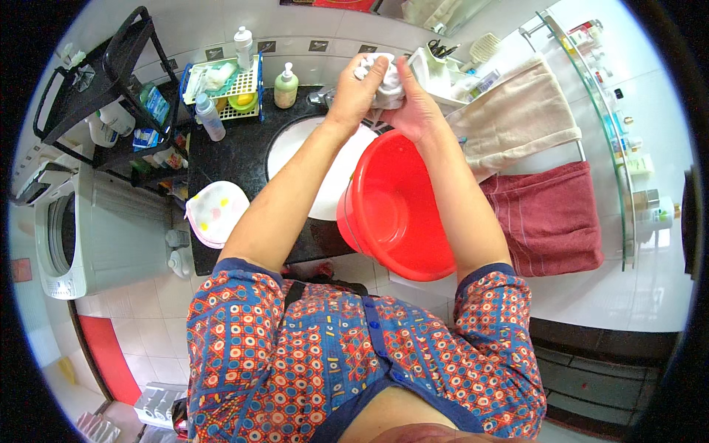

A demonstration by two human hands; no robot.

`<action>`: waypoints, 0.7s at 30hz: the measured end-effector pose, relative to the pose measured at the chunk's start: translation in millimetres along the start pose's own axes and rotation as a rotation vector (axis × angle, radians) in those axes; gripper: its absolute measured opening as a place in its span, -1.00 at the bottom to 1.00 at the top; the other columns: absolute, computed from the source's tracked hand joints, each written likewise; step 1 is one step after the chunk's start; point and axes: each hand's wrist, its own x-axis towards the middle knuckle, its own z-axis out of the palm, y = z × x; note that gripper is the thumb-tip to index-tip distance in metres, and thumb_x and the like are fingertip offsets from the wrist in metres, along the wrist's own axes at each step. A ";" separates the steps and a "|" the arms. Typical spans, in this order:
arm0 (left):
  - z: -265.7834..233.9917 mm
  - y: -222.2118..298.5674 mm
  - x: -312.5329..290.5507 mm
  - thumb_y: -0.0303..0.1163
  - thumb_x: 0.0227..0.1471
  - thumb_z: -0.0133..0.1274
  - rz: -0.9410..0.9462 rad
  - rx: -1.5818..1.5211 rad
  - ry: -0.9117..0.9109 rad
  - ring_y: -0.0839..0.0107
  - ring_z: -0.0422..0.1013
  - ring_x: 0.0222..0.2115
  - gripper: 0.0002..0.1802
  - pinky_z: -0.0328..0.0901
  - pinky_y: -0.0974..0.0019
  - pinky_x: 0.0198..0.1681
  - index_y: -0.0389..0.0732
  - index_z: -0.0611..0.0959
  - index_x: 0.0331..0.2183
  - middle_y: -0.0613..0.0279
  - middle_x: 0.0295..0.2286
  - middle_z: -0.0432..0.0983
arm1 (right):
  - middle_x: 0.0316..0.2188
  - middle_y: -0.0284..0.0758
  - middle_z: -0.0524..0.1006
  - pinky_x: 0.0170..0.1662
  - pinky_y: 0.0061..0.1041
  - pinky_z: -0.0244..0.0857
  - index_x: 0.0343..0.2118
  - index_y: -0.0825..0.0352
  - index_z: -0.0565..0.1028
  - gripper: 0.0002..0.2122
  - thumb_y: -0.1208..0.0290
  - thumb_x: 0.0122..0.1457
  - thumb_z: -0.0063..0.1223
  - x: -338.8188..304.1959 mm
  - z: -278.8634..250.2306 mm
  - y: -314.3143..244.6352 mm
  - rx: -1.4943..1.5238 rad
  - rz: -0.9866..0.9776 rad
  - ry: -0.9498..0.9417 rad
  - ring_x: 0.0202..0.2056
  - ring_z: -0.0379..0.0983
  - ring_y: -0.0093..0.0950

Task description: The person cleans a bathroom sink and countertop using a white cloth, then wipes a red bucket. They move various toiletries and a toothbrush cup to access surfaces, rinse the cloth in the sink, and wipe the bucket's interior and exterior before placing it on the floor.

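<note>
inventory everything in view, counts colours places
speckled countertop: 1, black, left of centre
oval sink: 1, white, in countertop
round plastic basin: 1, red, overlapping sink's right side
crumpled soft bundle: 1, white, top centre
rounded pump bottle: 1, green, beyond sink
tiered plastic rack: 1, white and blue, countertop's back left
upper fabric towel: 1, beige, right wall
lower fabric towel: 1, maroon, below it
long glass shelf: 1, greenish, far right
boxy washing machine: 1, white, far left
tiered cart: 1, black, upper left
patterned shirt: 1, multicoloured, bottom
left hand: 1, bare, bundle's left
right hand: 1, bare, bundle's right
</note>
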 end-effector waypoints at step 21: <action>-51.2 -46.1 39.3 -0.26 0.16 -0.05 -0.332 -0.136 -0.014 0.41 0.40 -0.46 -0.80 0.34 0.30 -0.39 -0.14 0.54 -0.24 0.22 -0.46 0.46 | -0.62 -0.40 0.41 -0.64 -0.62 0.02 -0.46 0.28 0.45 -0.80 0.48 -0.18 0.24 62.1 -21.3 27.0 -0.881 0.256 0.118 -0.63 0.26 -0.61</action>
